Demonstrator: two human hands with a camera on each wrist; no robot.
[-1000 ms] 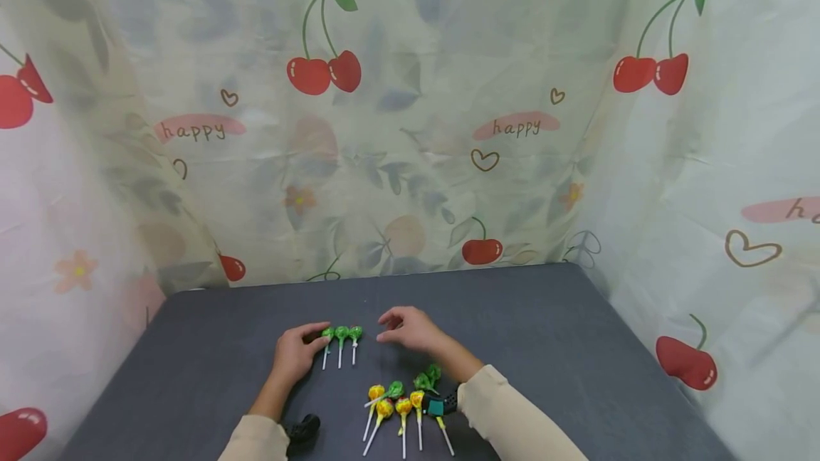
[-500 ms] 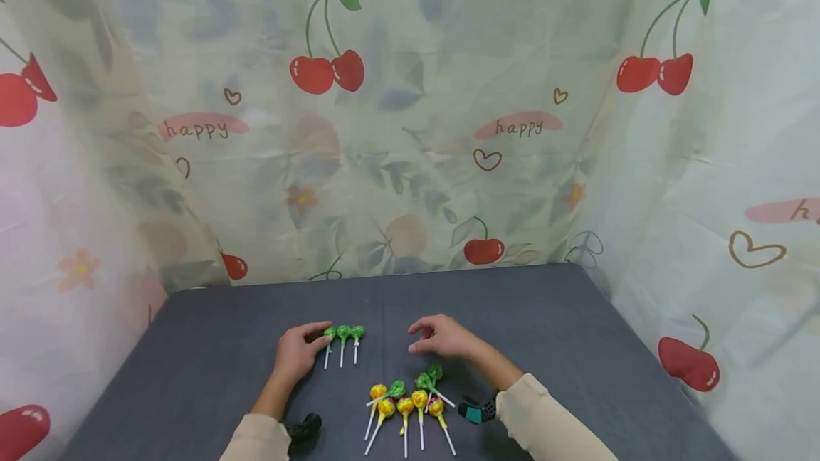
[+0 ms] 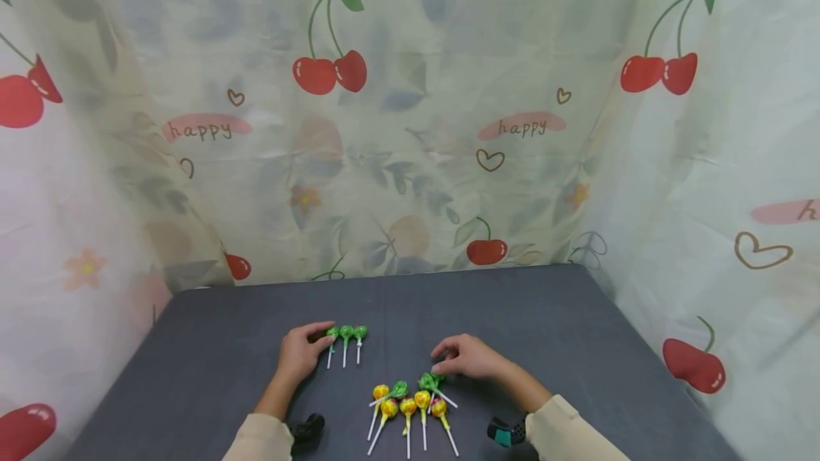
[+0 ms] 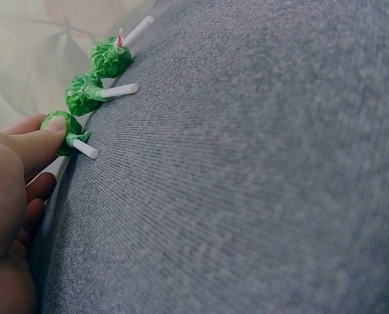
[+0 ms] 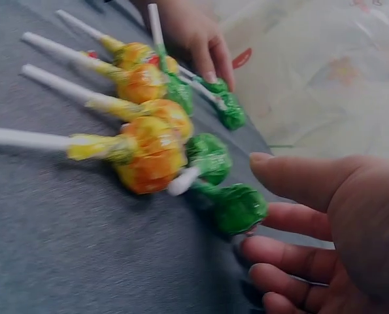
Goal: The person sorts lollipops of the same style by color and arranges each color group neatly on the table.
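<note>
My left hand (image 3: 300,356) pinches the head of the leftmost green-wrapped lollipop (image 4: 68,124) between thumb and forefinger. Right beside it in a row lie two more green lollipops, a middle one (image 3: 347,332) and a right one (image 3: 360,333), white sticks toward me. My right hand (image 3: 475,358) is by two green lollipops at the back right of a nearer group. In the right wrist view its thumb and fingers stand apart around the head of the nearest green lollipop (image 5: 240,210); another green lollipop (image 5: 208,156) lies beside it.
Several yellow lollipops (image 3: 408,407) lie close together, sticks mostly toward me, with a green lollipop (image 3: 400,390) across them. All rest on a dark grey table (image 3: 551,319). A cherry-print curtain (image 3: 410,126) stands behind and at both sides.
My right hand has moved from near the green row, rightward and back toward me, to the green lollipops in the nearer group. My left hand keeps its pinch in place.
</note>
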